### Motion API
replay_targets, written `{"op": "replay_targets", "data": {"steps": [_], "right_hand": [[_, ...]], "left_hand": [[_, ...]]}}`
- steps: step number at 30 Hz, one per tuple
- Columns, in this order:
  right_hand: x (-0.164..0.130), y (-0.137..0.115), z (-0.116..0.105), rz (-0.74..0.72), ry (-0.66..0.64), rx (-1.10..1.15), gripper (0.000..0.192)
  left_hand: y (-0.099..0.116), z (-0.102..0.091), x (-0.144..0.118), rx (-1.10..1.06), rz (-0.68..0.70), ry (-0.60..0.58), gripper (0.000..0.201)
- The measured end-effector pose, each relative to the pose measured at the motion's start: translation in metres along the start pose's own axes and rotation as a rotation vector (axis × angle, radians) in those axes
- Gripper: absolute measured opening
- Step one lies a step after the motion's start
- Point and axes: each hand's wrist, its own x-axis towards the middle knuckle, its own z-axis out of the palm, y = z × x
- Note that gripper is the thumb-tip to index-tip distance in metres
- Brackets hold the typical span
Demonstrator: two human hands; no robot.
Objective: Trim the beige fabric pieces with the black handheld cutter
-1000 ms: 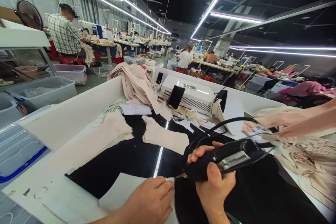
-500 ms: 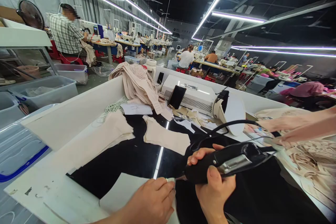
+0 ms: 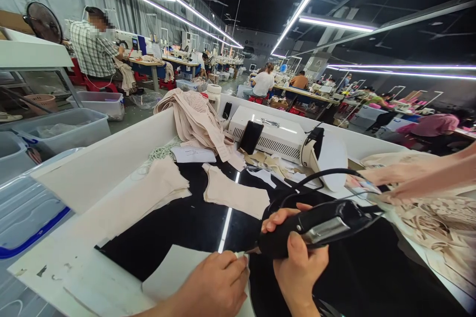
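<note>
My right hand [image 3: 297,267] is wrapped round a black corded power tool [image 3: 320,228] with a silver plate on its side. Its narrow metal tip points left, close to the fingertips of my left hand [image 3: 219,280]. Those fingers are closed on the edge of a white, curved flat piece [image 3: 174,270]; the bit they pinch is pale and partly hidden. Under both hands lies a shiny black work surface [image 3: 178,228]. Beyond them rests a stack of cut beige fabric pieces [image 3: 236,193].
Another beige stack [image 3: 148,190] lies at the left, below a heap of beige cloth [image 3: 193,114]. A white vented box [image 3: 267,131], a phone [image 3: 251,137] and scraps are at the back. At the right, another person's arms [image 3: 427,173] reach over fabric strips [image 3: 439,233].
My right hand and the tool have shifted slightly left, the tip staying beside my left fingers. My left hand holds its place. The other person's arms at the right have moved a little.
</note>
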Motion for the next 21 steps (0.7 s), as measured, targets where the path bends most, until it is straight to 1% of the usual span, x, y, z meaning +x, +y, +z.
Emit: {"op": "replay_targets", "data": {"steps": [2, 6, 8, 12, 16, 21], "right_hand": [[-0.0007, 0.0007, 0.0001, 0.012, 0.002, -0.019, 0.031], [-0.0007, -0.0006, 0.0022, 0.013, 0.026, -0.023, 0.030], [-0.0011, -0.0015, 0.0040, 0.002, 0.024, -0.001, 0.031], [-0.0041, -0.0008, 0.0059, -0.014, -0.011, 0.005, 0.032], [-0.0060, 0.0010, 0.0053, -0.008, -0.017, -0.011, 0.031], [-0.0063, 0.0028, 0.0060, 0.001, -0.009, 0.008, 0.032]], "left_hand": [[0.0004, -0.0001, 0.0003, -0.004, -0.004, 0.005, 0.019], [0.0003, -0.0013, 0.0000, 0.023, 0.004, -0.045, 0.019], [0.0003, -0.0024, -0.0002, 0.022, 0.004, -0.031, 0.020], [0.0012, -0.0035, 0.0006, 0.004, -0.006, 0.036, 0.022], [0.0018, -0.0045, 0.0027, -0.007, -0.009, 0.012, 0.023], [0.0003, -0.0046, 0.0035, -0.020, -0.011, 0.043, 0.023]]}}
